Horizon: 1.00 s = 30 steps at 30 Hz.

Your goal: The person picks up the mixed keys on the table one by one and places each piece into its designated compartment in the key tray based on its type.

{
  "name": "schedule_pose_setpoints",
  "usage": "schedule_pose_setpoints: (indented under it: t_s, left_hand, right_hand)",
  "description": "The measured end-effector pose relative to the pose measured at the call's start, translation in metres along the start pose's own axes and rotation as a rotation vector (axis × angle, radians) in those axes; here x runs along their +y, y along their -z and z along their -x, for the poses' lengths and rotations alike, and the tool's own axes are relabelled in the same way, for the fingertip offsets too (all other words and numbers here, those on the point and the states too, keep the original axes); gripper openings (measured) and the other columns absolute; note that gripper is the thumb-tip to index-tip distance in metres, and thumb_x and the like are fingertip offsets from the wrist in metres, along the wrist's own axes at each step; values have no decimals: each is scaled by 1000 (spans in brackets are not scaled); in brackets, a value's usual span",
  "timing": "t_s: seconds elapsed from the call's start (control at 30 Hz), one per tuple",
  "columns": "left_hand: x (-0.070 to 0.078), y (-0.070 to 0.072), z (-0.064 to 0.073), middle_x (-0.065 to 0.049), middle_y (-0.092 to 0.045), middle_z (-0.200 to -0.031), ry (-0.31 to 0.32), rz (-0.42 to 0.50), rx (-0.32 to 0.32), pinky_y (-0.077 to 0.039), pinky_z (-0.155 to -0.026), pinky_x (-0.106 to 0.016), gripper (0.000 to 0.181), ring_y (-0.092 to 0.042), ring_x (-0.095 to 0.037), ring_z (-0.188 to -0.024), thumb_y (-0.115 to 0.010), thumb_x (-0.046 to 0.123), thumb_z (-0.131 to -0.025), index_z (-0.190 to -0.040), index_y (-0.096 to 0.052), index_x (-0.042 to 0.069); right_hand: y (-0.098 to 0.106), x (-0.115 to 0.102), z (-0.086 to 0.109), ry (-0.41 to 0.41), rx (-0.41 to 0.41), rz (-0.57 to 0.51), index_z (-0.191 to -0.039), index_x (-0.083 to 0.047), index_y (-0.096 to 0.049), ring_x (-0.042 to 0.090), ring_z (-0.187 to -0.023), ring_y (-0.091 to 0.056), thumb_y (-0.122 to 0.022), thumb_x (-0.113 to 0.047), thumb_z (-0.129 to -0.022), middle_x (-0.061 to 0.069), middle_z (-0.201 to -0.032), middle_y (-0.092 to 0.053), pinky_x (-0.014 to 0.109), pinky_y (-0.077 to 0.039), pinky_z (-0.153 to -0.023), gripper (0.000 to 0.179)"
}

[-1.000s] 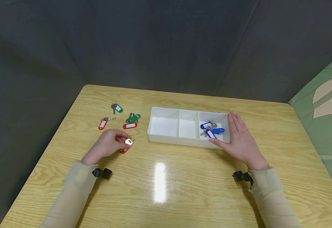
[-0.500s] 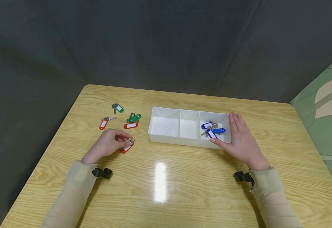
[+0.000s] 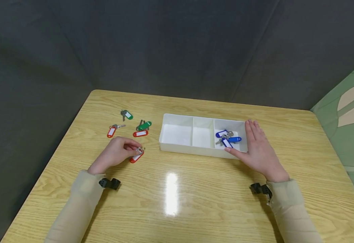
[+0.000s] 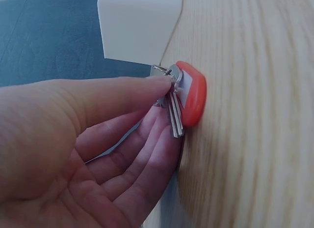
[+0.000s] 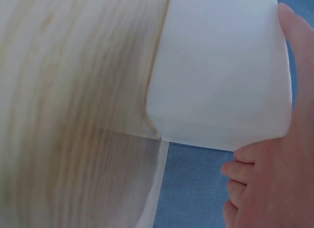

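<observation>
My left hand pinches a key between thumb and fingers. Its red key tag hangs beside it, close to the tabletop; whether it touches the wood I cannot tell. To the right lies a white three-compartment box. At its right end rests my right hand, fingers straight along the end wall and thumb on the front rim. Several keys with blue tags lie in the right compartment, while the left and middle ones hold nothing.
Left of the box, on the wooden table, lie keys with a green tag, another green tag and a red tag. One more red tag lies against the nearer green one. A dark curtain stands behind the table.
Both hands stay nearly in place. The bright glint on the pinched key has faded, as if it tilted slightly. The head view has shifted a little.
</observation>
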State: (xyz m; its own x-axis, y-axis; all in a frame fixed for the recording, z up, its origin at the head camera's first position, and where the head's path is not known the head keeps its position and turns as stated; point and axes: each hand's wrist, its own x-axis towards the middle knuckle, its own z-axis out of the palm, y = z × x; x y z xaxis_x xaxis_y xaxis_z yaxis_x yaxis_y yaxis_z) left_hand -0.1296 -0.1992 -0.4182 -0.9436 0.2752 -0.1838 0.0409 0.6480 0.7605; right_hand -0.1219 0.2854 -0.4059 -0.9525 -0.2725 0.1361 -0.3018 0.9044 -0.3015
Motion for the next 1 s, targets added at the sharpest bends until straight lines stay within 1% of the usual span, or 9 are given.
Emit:
schedule_pose_setpoints:
  t_s: [0.1,0.27,0.47,0.63,0.77,0.9,1.0]
  left_hand:
    - [1,0,-1,1,-72,-94,-4,3,-5,-55,-76,-35,19,-66,-16,-83,-79,17,-92,-109,-78,9]
    - [1,2,-2,0,-73,-97,-28,2,-9,-56,-77,-35,21,-67,-16,-84,-79,14,-91,-111,-78,6]
    - [2,4,-4,-1,-73,-96,-10,0,-23,-55,-76,-35,23,-66,-17,-83,-80,14,-90,-111,-77,6]
    - [3,4,-5,-1,-70,-89,11,-19,-48,-53,-73,-33,20,-63,-18,-80,-81,12,-87,-105,-77,7]
    - [4,4,-5,-1,-68,-86,9,-42,-51,-52,-72,-34,16,-61,-19,-78,-81,11,-86,-101,-76,8]
    - [6,4,-5,-3,-65,-86,8,-44,-48,-50,-72,-35,18,-59,-20,-79,-80,9,-87,-103,-74,6]
    - [7,3,-6,-3,-64,-86,-3,-58,-50,-50,-72,-35,15,-58,-20,-78,-79,9,-88,-103,-75,6]
  right_hand:
    - [0,1,0,-3,1,1,-159,8,-10,41,-153,-3,-66,-65,-89,28,-165,-9,51,-3,-122,115]
    - [0,1,1,-5,-1,2,-159,8,-10,42,-152,-3,-66,-65,-89,29,-164,-9,51,-3,-122,115]
    - [1,0,1,-3,-1,0,-159,8,-10,41,-153,-3,-66,-65,-89,28,-165,-10,50,-3,-122,115]
    - [0,0,0,-3,-1,1,-159,7,-10,41,-153,-3,-66,-65,-89,28,-165,-9,49,-3,-122,115]
    - [0,0,-1,-8,-6,6,-159,7,-9,41,-153,-3,-65,-65,-89,27,-165,-8,49,-2,-122,115]
    - [-1,1,-1,-9,-11,7,-159,7,-9,40,-153,-2,-65,-65,-89,28,-165,-8,49,-2,-122,116]
    - [0,0,-1,-9,-7,5,-159,7,-9,40,-153,-2,-66,-65,-89,27,-165,-8,50,-3,-122,116]
